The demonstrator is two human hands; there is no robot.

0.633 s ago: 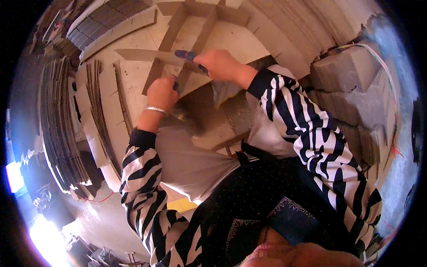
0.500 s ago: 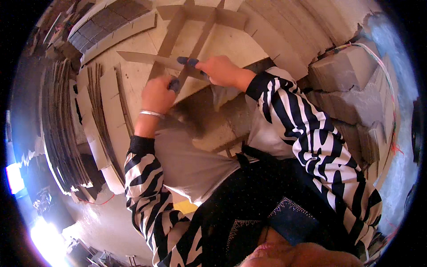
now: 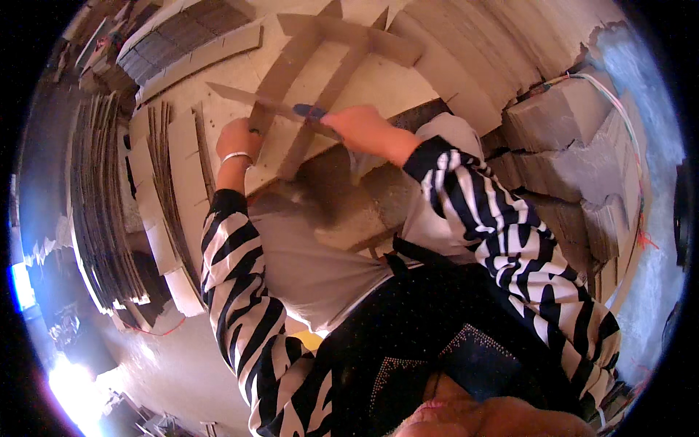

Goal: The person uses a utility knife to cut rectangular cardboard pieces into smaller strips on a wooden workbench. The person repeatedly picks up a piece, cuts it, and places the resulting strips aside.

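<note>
A long knife [image 3: 251,102] with a blue handle [image 3: 311,111] lies across a pale cardboard sheet [image 3: 240,73] near the top centre of the view, its flat blade running out toward ten o'clock from the handle. The right hand [image 3: 364,127] is clenched around the rear of that handle, knuckles up, with the blue end showing just past the fingers at nine o'clock of the hand. The left hand [image 3: 239,138] sits at seven o'clock of the blade, fingers curled down and pressed on the sheet's near edge beside a brown cardboard strip [image 3: 287,65]; whether it pinches the edge or only presses on it cannot be told. A thin bracelet [image 3: 237,156] rings that wrist. Both sleeves are striped black and white.

More brown strips cross the sheet toward twelve o'clock. At nine o'clock stand upright stacks of cut cardboard [image 3: 102,189]. At three o'clock grey bundles [image 3: 575,146] tied with cord are piled.
</note>
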